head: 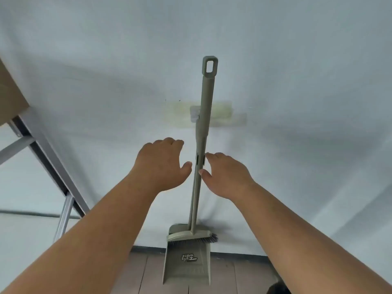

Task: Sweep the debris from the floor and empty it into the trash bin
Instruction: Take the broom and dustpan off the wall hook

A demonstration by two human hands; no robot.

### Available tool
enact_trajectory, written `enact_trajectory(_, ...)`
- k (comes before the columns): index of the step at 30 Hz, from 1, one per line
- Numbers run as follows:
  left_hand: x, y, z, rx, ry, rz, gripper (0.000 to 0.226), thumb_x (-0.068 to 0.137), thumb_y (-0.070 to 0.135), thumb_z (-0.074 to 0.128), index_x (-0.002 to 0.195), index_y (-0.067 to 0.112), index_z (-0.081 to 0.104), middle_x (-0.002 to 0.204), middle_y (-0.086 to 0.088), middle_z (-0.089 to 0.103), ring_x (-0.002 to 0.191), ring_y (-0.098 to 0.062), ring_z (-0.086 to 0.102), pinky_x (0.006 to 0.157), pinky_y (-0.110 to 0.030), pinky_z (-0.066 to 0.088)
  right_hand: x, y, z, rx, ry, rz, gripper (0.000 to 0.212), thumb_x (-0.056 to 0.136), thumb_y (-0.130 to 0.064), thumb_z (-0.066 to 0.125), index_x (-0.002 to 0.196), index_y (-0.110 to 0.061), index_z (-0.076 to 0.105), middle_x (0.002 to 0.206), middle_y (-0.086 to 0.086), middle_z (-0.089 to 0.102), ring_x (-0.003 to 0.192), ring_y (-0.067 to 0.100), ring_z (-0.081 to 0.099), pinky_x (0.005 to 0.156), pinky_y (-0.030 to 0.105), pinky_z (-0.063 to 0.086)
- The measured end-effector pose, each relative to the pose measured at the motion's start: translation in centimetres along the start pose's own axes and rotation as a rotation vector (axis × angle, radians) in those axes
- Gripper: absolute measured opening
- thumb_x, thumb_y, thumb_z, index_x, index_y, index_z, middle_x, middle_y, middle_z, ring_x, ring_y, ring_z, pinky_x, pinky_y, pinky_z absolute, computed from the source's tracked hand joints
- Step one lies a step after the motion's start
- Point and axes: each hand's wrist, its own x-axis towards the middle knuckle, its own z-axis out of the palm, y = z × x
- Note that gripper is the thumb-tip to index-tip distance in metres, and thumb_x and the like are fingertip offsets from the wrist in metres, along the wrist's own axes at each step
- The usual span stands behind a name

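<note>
A grey-green broom and its matching dustpan stand upright together against a pale wall, their long handles side by side and held by a small wall clip. The broom head with grey bristles sits across the top of the dustpan. My left hand is open just left of the handles, fingers spread, not touching them. My right hand is open just right of the handles, its fingertips at the shaft. No debris or trash bin is in view.
A metal-framed table or shelf with a brown top stands at the left. Wood-look floor boards run along the bottom under a grey skirting strip. A dark object pokes in at the bottom edge.
</note>
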Motion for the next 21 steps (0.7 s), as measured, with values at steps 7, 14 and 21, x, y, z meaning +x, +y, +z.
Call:
enact_trajectory(7, 3.7, -1.3, 1.6, -0.056, -0.101, 0.118, 0.060, 0.089, 0.043, 0.045, 0.144, 0.024, 0.029, 0.145, 0.002, 0.040, 0.128, -0.021, 0.042, 0.100, -0.035, 0.037, 2.9, -0.7, 2.1, 0.166, 0.030, 0.188, 0.040, 0.095, -0.043, 0.043, 0.130, -0.023, 0.048, 0.116, 0.000, 0.059, 0.103, 0.022, 0.061, 0.075, 0.030, 0.046)
enact_trajectory(14, 5.9, -2.2, 1.7, -0.077, -0.126, 0.234, 0.058, 0.088, 0.038, 0.046, 0.143, 0.027, 0.030, 0.145, 0.004, 0.039, 0.128, -0.020, 0.042, 0.099, -0.034, 0.039, 5.5, -2.5, 3.8, 0.387, 0.108, 0.382, 0.032, 0.090, -0.043, 0.050, 0.110, -0.018, 0.054, 0.081, -0.006, 0.057, 0.073, 0.019, 0.057, 0.061, 0.027, 0.042)
enact_trajectory(21, 7.8, -2.8, 1.9, -0.030, -0.132, 0.341, 0.058, 0.090, 0.025, 0.044, 0.145, 0.028, 0.026, 0.157, 0.001, 0.016, 0.139, -0.020, 0.027, 0.106, -0.035, 0.033, 5.6, -2.5, 4.2, 0.421, 0.227, 0.451, 0.024, 0.090, -0.030, 0.050, 0.102, -0.010, 0.056, 0.076, -0.003, 0.055, 0.067, 0.020, 0.055, 0.054, 0.026, 0.042)
